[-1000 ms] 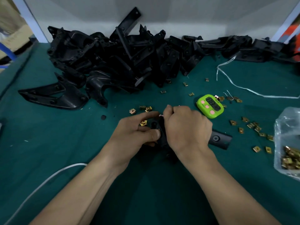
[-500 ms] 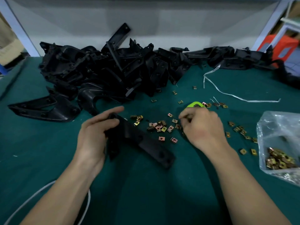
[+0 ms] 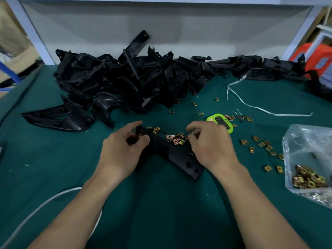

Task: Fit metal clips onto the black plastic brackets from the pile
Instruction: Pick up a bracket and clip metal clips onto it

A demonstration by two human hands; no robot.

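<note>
Black brackets, gold clips, lime-green timer, teal tabletop.

A green-covered table stands against a grey wall.

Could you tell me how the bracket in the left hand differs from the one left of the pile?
The held bracket shows a straight flat bar; the lone bracket is curved and tapering. The left hand grips the held bracket; no hand touches the lone bracket. Both are black with holes.
</note>
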